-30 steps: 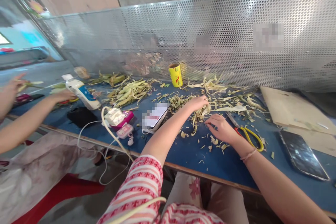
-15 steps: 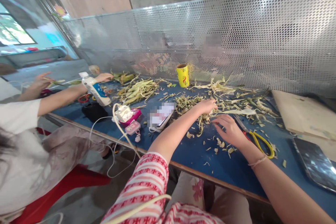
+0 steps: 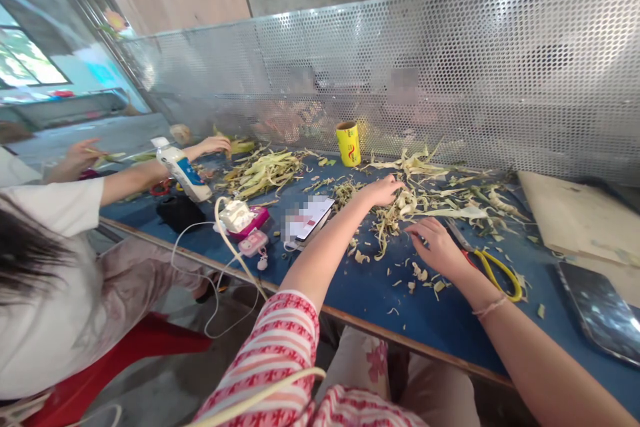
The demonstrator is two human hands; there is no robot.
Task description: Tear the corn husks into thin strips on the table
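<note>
My left hand (image 3: pixel 384 191) hovers low over the pile of curly plant scraps (image 3: pixel 390 220), fingers reaching to the right and slightly apart, with nothing visible in them. To the right, my right hand (image 3: pixel 433 243) rests near the blue tabletop (image 3: pixel 425 320), its fingers spread a little and holding nothing. Yellow-handled scissors (image 3: pixel 495 273) lie beside my right wrist. Long pale stalks and leaves (image 3: pixel 470 212) are strewn beyond both hands. Left of my left forearm is a phone (image 3: pixel 313 217) with its screen lit.
A yellow roll (image 3: pixel 349 145) stands by the perforated metal screen (image 3: pixel 450 80). At left are a bottle (image 3: pixel 183 172), a black pouch (image 3: pixel 180 213), a pink case (image 3: pixel 253 242) and cables. A co-worker's hand (image 3: pixel 216 145) touches stalks. Cardboard (image 3: pixel 580 217) and a dark phone (image 3: pixel 597 310) lie right.
My left hand has shifted slightly left and up, uncovering pale curled scraps. My right hand has barely moved. The co-worker has leaned inward, with one hand farther right.
</note>
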